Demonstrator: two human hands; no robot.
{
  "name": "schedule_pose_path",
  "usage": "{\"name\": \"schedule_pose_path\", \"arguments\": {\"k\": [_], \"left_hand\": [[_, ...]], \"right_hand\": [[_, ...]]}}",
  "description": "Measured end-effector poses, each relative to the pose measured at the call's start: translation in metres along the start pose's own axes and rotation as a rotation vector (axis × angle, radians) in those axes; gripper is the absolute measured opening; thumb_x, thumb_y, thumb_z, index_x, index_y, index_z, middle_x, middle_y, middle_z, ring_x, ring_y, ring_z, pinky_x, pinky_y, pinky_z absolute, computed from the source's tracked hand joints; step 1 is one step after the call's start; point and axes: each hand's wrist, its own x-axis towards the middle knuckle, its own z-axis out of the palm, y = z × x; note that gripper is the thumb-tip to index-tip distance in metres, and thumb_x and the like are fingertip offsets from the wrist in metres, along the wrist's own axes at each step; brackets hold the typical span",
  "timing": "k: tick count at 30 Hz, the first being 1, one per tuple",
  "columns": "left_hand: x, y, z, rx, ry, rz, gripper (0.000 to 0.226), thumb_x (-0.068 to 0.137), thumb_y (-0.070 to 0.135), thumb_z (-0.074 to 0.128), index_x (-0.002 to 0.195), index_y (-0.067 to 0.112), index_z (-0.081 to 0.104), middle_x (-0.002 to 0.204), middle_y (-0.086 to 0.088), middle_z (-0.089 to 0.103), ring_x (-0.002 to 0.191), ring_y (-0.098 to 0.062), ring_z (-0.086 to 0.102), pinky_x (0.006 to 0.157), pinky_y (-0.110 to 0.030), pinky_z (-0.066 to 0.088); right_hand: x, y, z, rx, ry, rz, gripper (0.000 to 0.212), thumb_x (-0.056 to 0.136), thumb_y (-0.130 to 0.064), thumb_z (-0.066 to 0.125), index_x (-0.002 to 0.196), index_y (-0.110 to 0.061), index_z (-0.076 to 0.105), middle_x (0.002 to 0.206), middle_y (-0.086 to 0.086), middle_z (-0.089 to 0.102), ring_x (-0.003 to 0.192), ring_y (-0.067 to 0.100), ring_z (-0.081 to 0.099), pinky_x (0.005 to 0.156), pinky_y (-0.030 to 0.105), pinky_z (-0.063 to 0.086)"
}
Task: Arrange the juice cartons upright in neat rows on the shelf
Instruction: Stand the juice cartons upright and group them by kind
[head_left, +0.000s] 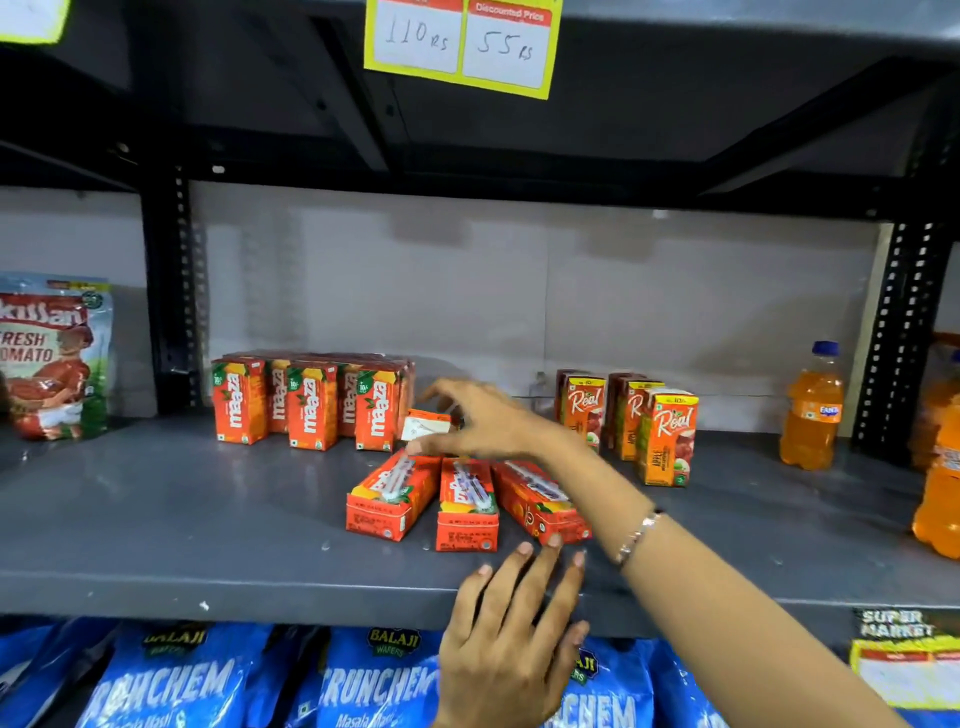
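Three Maaza cartons (465, 499) lie flat on the grey shelf (156, 519), in front of the upright Maaza cartons (311, 402). The right hand (483, 415) hovers spread above the flat ones; the left hand (514, 629) rests on the shelf edge before them.

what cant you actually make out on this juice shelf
- Head view: whether the right hand grips the small carton behind it; motion blur and fingers hide it.
- Rear Maaza cartons: count hidden by the front row.
- Chip bags: cut off by the bottom edge.
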Motion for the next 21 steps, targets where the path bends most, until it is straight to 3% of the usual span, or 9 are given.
{"name": "schedule_pose_path", "arguments": {"k": [3, 7, 11, 17, 21], "left_hand": [[-0.002, -0.001, 0.0, -0.019, -0.023, -0.001, 0.037, 0.094, 0.04, 0.032, 0.122, 0.029, 0.054, 0.117, 0.006, 0.066, 0.114, -0.012, 0.05, 0.092, -0.031, 0.039], [-0.003, 0.0, 0.001, -0.044, -0.027, -0.018, 0.037, 0.095, 0.041, 0.032, 0.124, 0.03, 0.052, 0.118, 0.007, 0.066, 0.114, -0.011, 0.05, 0.093, -0.03, 0.038], [-0.003, 0.0, 0.003, -0.04, -0.005, -0.014, 0.038, 0.094, 0.04, 0.032, 0.123, 0.029, 0.053, 0.12, 0.007, 0.064, 0.113, -0.011, 0.05, 0.09, -0.03, 0.039], [-0.002, 0.001, 0.006, -0.033, 0.017, -0.028, 0.038, 0.095, 0.04, 0.029, 0.121, 0.03, 0.055, 0.118, 0.008, 0.064, 0.11, -0.01, 0.052, 0.088, -0.029, 0.04], [-0.002, 0.001, 0.006, -0.02, 0.033, -0.016, 0.038, 0.095, 0.04, 0.03, 0.121, 0.029, 0.055, 0.117, 0.007, 0.066, 0.11, -0.011, 0.053, 0.087, -0.03, 0.04]], "right_hand": [[0.015, -0.002, 0.01, -0.141, 0.014, 0.026, 0.059, 0.074, -0.046, 0.067, 0.123, -0.02, 0.048, 0.125, 0.009, 0.057, 0.114, 0.027, 0.052, 0.089, 0.038, 0.044], [0.018, 0.003, 0.005, -0.223, 0.096, -0.012, 0.048, 0.07, -0.029, 0.067, 0.114, -0.017, 0.054, 0.115, 0.01, 0.063, 0.103, 0.028, 0.057, 0.076, 0.033, 0.046], [0.01, 0.028, -0.029, -0.106, 0.109, 0.105, 0.043, 0.073, -0.022, 0.067, 0.115, -0.012, 0.059, 0.116, 0.012, 0.066, 0.102, 0.025, 0.062, 0.088, 0.039, 0.052], [-0.015, 0.085, -0.085, -0.107, 0.018, 0.224, 0.038, 0.078, -0.025, 0.062, 0.115, -0.014, 0.062, 0.119, 0.007, 0.065, 0.099, 0.016, 0.058, 0.087, 0.029, 0.048], [-0.031, 0.109, -0.089, -0.07, -0.042, 0.294, 0.036, 0.079, -0.021, 0.062, 0.115, -0.016, 0.06, 0.12, 0.008, 0.064, 0.105, 0.02, 0.058, 0.093, 0.037, 0.049]]}}
